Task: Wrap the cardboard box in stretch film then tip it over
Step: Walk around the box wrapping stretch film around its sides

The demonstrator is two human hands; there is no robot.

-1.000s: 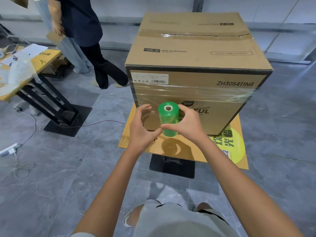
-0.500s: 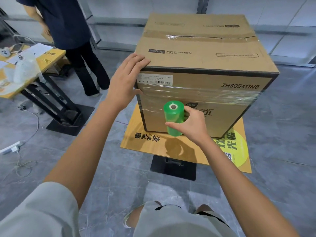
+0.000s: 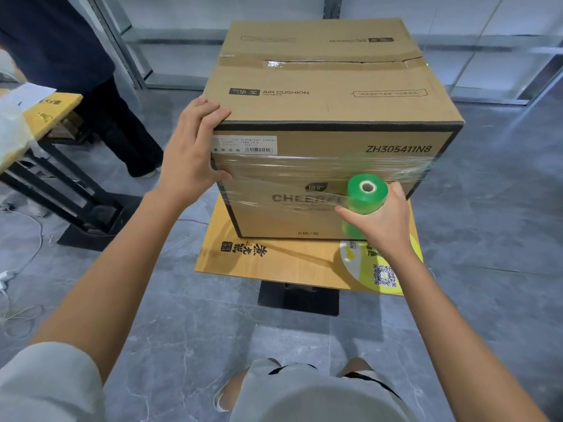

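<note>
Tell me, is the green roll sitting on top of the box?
No, the green roll is held in the right hand in front of the cardboard box, low against its film-wrapped front side.

Box: cardboard box (image 3: 332,95) sitting upright on a small yellow table (image 3: 274,257), film band clinging across front face.
L hand: left hand (image 3: 190,159) pressing flat on box's top-left front corner.
R hand: right hand (image 3: 385,222) gripping green film roll (image 3: 364,197) w/ fingers, near box's lower right front.
Bkgd: bystander's dark trousers (image 3: 122,123) standing at left.
</note>
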